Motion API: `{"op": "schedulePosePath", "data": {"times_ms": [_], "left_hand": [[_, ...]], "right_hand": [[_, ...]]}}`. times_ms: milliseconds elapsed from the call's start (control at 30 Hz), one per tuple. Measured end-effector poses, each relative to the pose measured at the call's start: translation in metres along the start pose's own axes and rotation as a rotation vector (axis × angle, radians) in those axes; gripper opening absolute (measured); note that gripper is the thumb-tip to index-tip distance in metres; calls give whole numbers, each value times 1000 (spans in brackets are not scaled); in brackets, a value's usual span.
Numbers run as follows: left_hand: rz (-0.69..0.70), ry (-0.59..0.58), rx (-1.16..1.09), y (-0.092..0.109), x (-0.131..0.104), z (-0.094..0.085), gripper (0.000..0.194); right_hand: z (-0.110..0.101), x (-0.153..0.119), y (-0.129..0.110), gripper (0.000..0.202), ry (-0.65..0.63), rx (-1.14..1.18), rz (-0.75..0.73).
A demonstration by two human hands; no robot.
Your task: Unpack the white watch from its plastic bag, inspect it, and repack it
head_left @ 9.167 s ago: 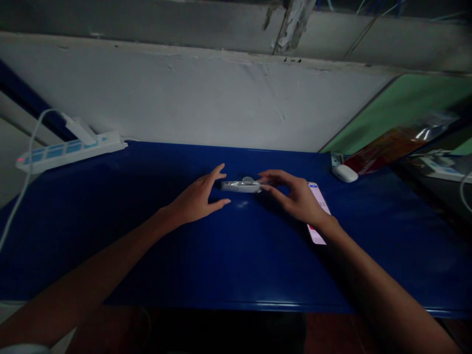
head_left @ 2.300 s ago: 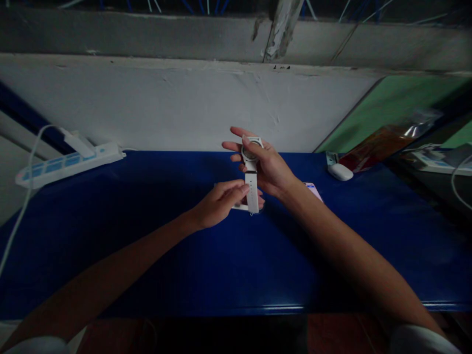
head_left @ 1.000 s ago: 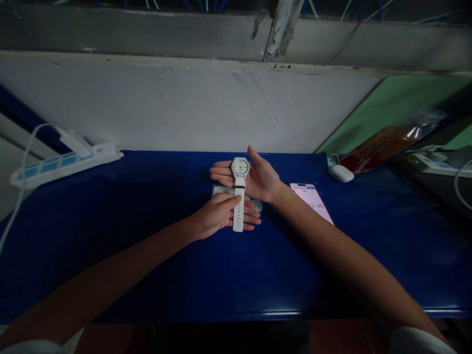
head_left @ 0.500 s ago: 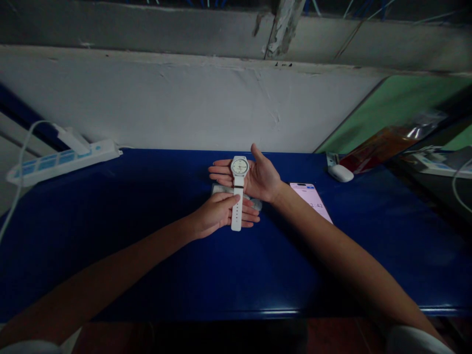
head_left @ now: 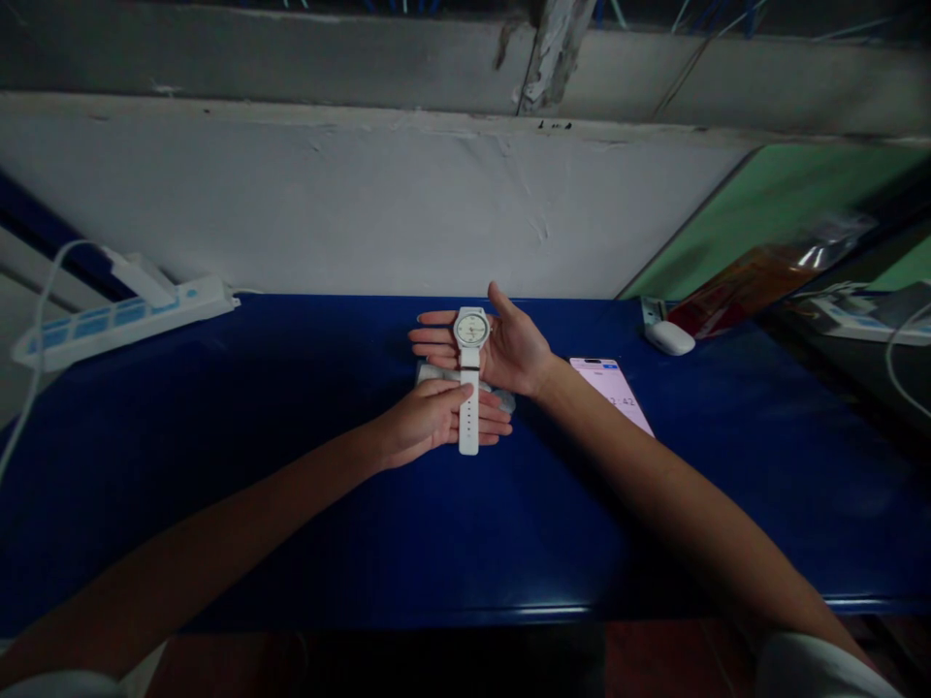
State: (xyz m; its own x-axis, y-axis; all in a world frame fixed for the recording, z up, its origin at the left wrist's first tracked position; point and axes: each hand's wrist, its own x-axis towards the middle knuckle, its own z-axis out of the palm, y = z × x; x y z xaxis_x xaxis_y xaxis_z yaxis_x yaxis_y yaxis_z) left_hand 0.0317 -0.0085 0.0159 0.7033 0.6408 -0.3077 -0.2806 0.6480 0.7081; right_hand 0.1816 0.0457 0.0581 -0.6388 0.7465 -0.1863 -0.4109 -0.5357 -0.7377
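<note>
A white wristwatch (head_left: 471,330) lies lengthwise across both palms, its round dial at the far end and its perforated strap pointing toward me. My left hand (head_left: 429,419) grips the strap, thumb on top and the other fingers stretched out flat beneath it. Under the dial end is my right hand (head_left: 513,347), palm up, fingers extended to the left and thumb raised apart; the watch rests on those fingers. Partly hidden behind the hands, a pale, clear-looking item (head_left: 503,400) sits on the blue table (head_left: 465,543).
A phone (head_left: 611,390) with a lit pink screen lies right of my hands. Beyond it are a white rounded case (head_left: 670,338) and a tilted bottle of reddish-orange liquid (head_left: 756,281). A white power strip (head_left: 131,320) with a cable is at the left. A pale wall borders the table's back.
The whole view has shifted very slightly. Both hands and the watch keep the same pose relative to each other.
</note>
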Motion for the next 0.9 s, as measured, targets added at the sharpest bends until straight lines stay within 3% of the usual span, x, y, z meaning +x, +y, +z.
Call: {"op": "schedulePosePath", "data": {"times_ms": [233,567,733,900], "left_hand": [[82,20,-28,3,1,0,26],[19,-67,-14,4,0,-4,26],[6,-55,-7,6,1,-3,23],[96,8,21,8,0,-1,21]], "right_hand": [[-2,-1,-4,83,6,50,-19],[3,-2,-5,82,12,35,-9],[5,-4,-6,72,24,16,-6],[3,-5,-11,57,90,-35,-44]]}}
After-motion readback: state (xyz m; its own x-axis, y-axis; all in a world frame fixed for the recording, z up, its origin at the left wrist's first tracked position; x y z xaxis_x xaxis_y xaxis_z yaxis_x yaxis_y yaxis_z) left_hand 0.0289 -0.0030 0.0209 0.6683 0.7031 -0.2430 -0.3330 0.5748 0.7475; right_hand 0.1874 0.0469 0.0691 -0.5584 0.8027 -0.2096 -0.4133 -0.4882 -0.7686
